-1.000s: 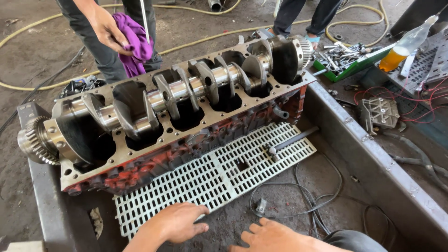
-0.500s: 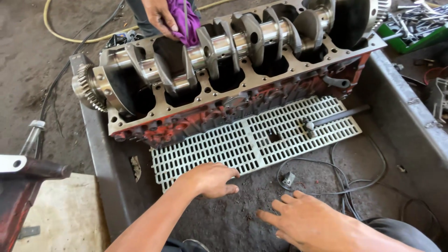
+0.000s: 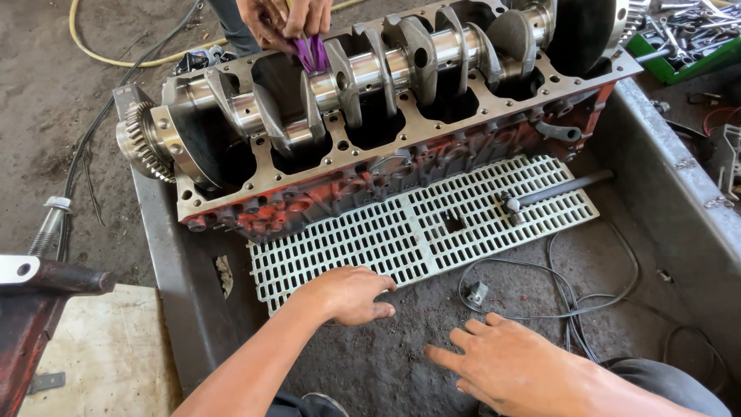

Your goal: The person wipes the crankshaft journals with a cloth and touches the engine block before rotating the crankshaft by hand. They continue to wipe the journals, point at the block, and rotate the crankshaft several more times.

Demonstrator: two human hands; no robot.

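My left hand (image 3: 349, 293) rests palm down on the near edge of a white slotted grate (image 3: 421, 232), fingers loosely apart, holding nothing. My right hand (image 3: 515, 362) lies flat on the dirty tray floor, fingers spread, also holding nothing. Beyond the grate stands a red engine block (image 3: 370, 181) turned upside down, with a polished crankshaft (image 3: 363, 73) lying in it and a gear (image 3: 139, 143) at its left end. Another person's hands (image 3: 282, 19) press a purple cloth (image 3: 311, 52) against a crankshaft journal.
A grey bar tool (image 3: 559, 188) lies on the grate. Black cable (image 3: 556, 289) loops over the tray floor. The steel tray's wall (image 3: 679, 193) rises at right. A green bin of tools (image 3: 679, 46) sits top right, a yellow hose (image 3: 116, 58) top left, a red metal part (image 3: 31, 309) at left.
The view has swung closer and leftward. My hands have spread and settled on the grate edge and the tray floor. The other person's purple cloth went from beside the block down onto the crankshaft.
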